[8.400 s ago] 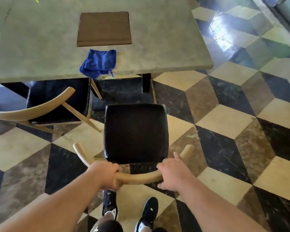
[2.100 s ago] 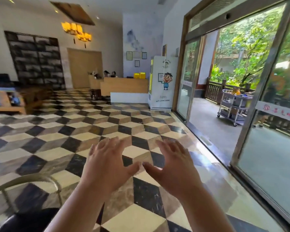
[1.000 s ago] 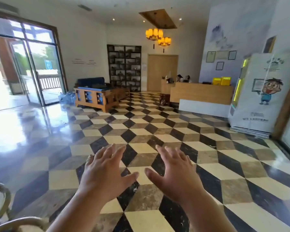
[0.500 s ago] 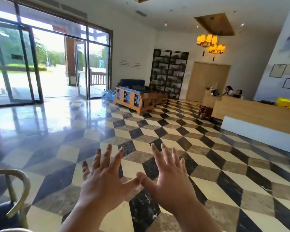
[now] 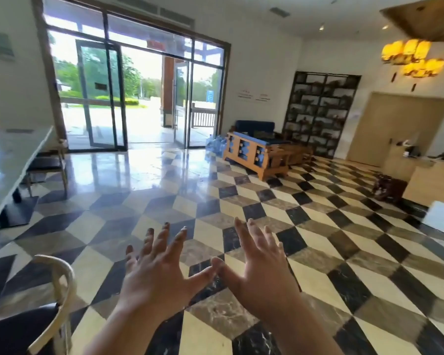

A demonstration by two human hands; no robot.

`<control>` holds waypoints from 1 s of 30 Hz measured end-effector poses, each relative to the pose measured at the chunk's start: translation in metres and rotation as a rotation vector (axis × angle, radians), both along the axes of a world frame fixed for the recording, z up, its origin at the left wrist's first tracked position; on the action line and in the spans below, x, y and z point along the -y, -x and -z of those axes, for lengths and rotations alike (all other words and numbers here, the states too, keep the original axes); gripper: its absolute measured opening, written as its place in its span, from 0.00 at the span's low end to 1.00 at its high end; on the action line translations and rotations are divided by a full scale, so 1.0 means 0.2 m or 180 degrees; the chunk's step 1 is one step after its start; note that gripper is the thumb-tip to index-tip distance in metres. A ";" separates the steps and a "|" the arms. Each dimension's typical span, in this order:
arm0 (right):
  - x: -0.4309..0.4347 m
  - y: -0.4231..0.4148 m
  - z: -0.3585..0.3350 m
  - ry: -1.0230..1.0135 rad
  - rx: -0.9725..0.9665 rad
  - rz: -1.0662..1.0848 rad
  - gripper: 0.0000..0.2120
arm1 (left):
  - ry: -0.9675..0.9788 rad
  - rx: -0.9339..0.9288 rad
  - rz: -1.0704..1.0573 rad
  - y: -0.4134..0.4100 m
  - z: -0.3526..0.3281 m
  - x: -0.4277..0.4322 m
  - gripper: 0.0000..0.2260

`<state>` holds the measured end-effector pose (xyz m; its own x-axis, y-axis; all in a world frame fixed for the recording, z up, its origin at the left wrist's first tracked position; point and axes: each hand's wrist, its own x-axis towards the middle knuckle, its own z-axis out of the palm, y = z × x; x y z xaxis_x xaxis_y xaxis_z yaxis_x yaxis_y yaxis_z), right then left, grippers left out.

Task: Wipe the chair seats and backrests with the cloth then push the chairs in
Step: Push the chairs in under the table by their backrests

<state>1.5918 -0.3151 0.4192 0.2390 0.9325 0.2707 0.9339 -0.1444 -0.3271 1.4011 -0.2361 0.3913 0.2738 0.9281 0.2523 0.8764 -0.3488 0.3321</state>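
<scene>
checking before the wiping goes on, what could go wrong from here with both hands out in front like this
1. Both the left hand and the right hand are open and empty, and no cloth is in view, so wiping may stall.
2. The chair sits at the lower left edge of view while the gaze goes across the room; a step that way could bump it.
3. The floor near the glass doors shines strongly and may be slick.

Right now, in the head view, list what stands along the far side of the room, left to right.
From the left: marble-topped table → glass entrance doors → water bottles → wooden sofa → dark display shelf → wooden door → reception counter.
</scene>
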 end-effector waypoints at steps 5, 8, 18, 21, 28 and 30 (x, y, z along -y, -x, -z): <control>-0.60 0.07 0.07 -0.0224 -0.0123 -0.1016 0.45 | 0.0082 0.0071 -0.0879 0.17 0.08 -0.31 0.55; -0.93 0.19 0.06 -0.0294 -0.0198 -0.1725 0.44 | 0.0158 -0.0080 -0.1500 0.29 0.08 -0.41 0.54; -1.29 0.97 0.22 0.0144 -0.0358 -0.3930 0.46 | 0.0537 -0.0429 -0.3545 0.72 0.12 -0.16 0.58; -1.24 1.25 0.34 0.0230 -0.0307 -0.4428 0.45 | 0.0580 -0.0294 -0.4090 0.88 0.23 0.00 0.55; -1.17 1.85 0.78 0.0405 0.0299 -0.5238 0.41 | 0.1072 0.0312 -0.4892 1.24 0.80 0.22 0.51; -1.18 1.97 0.96 0.0618 0.0494 -0.5354 0.41 | 0.1295 0.0530 -0.5030 1.30 1.00 0.24 0.51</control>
<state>1.1969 -0.0794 0.2274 -0.9902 0.1288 0.0546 0.1046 0.9407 -0.3227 1.1405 -0.2840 0.1917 -0.9580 0.2525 -0.1359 0.2044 0.9336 0.2942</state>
